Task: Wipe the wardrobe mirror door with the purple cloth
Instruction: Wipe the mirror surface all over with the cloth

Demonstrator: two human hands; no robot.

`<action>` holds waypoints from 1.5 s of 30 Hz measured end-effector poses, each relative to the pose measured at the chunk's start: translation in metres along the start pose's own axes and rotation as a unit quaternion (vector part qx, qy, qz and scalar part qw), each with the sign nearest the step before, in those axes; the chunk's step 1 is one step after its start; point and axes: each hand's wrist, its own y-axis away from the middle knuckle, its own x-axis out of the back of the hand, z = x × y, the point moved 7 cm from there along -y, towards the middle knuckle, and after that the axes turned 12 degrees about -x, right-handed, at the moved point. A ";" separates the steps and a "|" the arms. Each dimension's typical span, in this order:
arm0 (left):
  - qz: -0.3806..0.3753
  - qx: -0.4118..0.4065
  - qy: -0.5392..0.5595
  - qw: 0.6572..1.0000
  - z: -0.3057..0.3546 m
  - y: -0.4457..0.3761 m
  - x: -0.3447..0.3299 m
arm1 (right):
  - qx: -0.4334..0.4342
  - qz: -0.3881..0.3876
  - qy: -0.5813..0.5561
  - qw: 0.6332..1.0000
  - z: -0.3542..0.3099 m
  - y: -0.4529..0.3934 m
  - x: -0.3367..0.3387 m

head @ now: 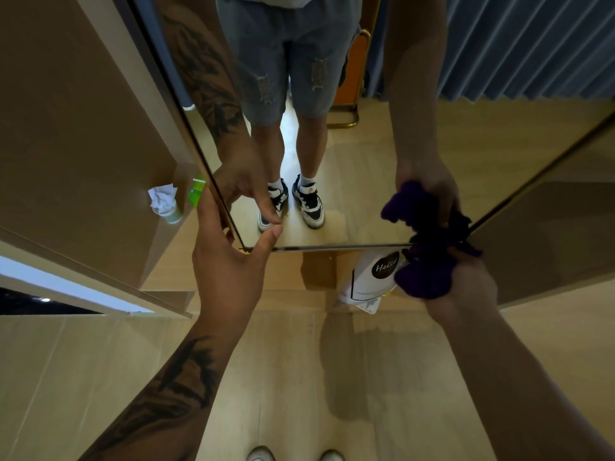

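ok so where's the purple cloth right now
In the head view, the purple cloth is bunched in the right hand at the mirror door's bottom right corner, just right of a white bag on the floor.

White bag [367, 281]: black round label with white script reading "Hell", the last letter partly hidden by the purple cloth [424, 277]; the bag sits on the floor just below the mirror door [349, 181]. Green-and-white carton [196, 191], left of the mirror door's edge: print too small to read.

A home bedroom: mirrored wardrobe door [349, 161], wood floor [283, 377], blue curtains [525, 44].
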 end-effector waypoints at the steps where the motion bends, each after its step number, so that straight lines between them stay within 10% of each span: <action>1: 0.001 -0.001 0.000 1.000 0.000 0.000 0.000 | -0.002 -0.012 0.009 1.000 0.001 0.002 -0.002; 10: 0.007 0.001 0.017 1.000 -0.001 0.002 -0.002 | 0.010 0.018 -0.089 0.996 0.016 -0.001 -0.004; 45: 0.023 0.007 0.061 0.998 0.000 0.000 0.006 | -0.146 -0.129 0.083 0.977 0.161 0.055 -0.159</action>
